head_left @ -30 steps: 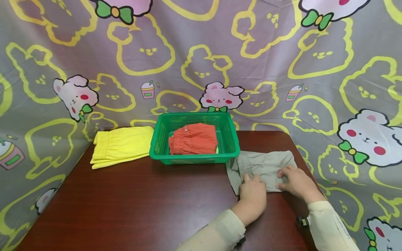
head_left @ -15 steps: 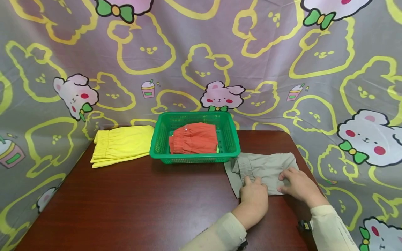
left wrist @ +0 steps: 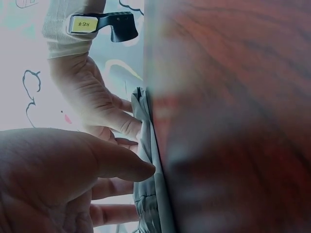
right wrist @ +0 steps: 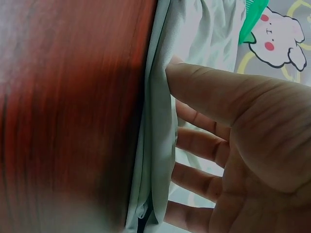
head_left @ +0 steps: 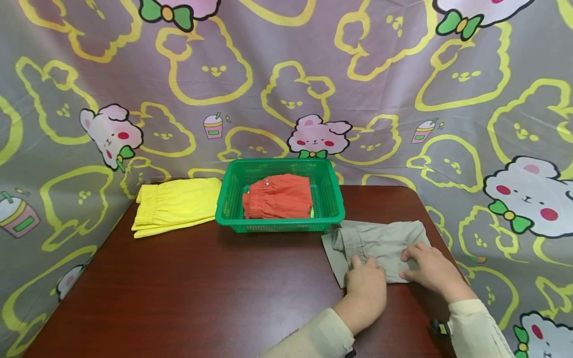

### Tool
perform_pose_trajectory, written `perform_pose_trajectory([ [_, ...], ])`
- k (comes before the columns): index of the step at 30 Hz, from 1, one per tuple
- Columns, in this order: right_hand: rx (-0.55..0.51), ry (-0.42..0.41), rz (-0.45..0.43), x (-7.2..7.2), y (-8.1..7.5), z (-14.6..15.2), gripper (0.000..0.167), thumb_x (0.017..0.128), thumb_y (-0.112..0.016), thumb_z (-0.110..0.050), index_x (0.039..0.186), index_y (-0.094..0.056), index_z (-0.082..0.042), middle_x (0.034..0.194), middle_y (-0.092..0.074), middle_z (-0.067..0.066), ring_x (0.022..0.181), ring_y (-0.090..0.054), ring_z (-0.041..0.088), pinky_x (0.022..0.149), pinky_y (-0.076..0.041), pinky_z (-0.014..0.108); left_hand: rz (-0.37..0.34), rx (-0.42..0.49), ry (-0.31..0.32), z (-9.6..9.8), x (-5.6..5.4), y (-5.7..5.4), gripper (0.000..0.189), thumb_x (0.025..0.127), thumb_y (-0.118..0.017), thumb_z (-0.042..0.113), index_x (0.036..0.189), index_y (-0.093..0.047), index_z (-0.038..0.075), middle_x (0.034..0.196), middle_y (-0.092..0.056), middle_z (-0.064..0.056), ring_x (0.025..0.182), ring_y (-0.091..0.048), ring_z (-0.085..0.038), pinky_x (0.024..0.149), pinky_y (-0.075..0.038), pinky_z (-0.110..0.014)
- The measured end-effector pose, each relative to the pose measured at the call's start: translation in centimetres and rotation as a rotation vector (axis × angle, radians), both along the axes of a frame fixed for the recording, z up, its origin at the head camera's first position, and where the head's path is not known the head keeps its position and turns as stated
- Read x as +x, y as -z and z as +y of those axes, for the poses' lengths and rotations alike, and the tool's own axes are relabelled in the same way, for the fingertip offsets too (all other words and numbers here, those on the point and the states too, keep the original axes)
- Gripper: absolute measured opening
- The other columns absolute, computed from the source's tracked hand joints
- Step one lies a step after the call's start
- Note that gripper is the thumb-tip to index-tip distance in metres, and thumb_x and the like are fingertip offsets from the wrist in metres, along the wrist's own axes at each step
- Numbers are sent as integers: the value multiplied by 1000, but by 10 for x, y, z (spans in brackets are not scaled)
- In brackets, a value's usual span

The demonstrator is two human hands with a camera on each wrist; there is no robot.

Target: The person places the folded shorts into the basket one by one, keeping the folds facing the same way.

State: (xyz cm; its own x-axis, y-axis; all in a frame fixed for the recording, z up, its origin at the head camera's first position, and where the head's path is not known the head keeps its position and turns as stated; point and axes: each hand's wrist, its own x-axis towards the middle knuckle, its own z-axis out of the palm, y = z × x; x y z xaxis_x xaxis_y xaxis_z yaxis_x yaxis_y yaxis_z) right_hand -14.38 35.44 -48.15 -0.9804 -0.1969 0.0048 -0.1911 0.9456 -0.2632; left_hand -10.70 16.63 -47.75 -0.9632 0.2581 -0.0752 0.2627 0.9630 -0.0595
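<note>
Folded grey shorts (head_left: pixel 385 243) with a gathered elastic waistband (head_left: pixel 353 243) lie at the right side of the table, a layer sticking out beyond the waistband on the left. My left hand (head_left: pixel 367 288) rests its fingertips on the near part by the waistband; in the left wrist view its thumb (left wrist: pixel 129 162) touches the near edge. Toward the other end, my right hand (head_left: pixel 434 271) touches the cloth with spread fingers. Seen from the right wrist, those fingers (right wrist: pixel 199 182) are fairly straight on top, and the thumb (right wrist: pixel 204 85) lies at the folded edge.
A green plastic basket (head_left: pixel 286 227) stands at the back of the table, just behind the grey shorts, holding folded orange shorts (head_left: pixel 282 196). Folded yellow shorts (head_left: pixel 179 206) lie left of it. A patterned curtain (head_left: pixel 268 84) hangs behind the dark wood table (head_left: pixel 201 288).
The grey shorts have slid slightly toward me, both hands moving along with them. The basket and the yellow shorts stay in place; the head view has shifted a little.
</note>
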Motion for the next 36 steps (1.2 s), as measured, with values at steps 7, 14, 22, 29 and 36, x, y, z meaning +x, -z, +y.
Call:
perform_pose_trajectory([
  [7,12,-8,-8,3,2,1,34,75,-89,-38,94,-67,-21,103,-61,2,98,-59,38,77,-49,55,-22,-6,11,-1,3,-1,22,94,-69,45,115,-65,50,115,-52,16,109,-43,-21,51,-51,-40],
  [14,22,-13,-3,6,2,1,34,74,-90,-37,94,-67,-21,100,-61,1,97,-60,37,77,-49,54,-24,-3,15,0,7,-1,20,94,-69,45,114,-66,49,113,-52,15,108,-44,-21,50,-50,-39],
  [22,24,0,-33,12,0,1,35,75,-89,-40,95,-66,-23,101,-60,-1,97,-60,36,74,-50,54,-16,0,30,-2,12,-2,18,96,-67,43,113,-66,49,113,-52,16,109,-43,-21,47,-50,-39],
  [29,27,5,-37,17,2,1,35,74,-89,-40,94,-66,-24,101,-61,-1,96,-60,34,75,-50,53,-11,-5,43,-3,16,-1,18,96,-67,43,113,-66,49,113,-51,17,109,-43,-21,45,-48,-39],
  [36,28,3,-45,23,1,1,36,73,-90,-42,94,-67,-24,100,-60,-2,95,-60,34,74,-50,53,6,-1,47,-2,21,2,17,95,-67,42,111,-67,49,112,-51,15,105,-43,-22,44,-46,-39],
])
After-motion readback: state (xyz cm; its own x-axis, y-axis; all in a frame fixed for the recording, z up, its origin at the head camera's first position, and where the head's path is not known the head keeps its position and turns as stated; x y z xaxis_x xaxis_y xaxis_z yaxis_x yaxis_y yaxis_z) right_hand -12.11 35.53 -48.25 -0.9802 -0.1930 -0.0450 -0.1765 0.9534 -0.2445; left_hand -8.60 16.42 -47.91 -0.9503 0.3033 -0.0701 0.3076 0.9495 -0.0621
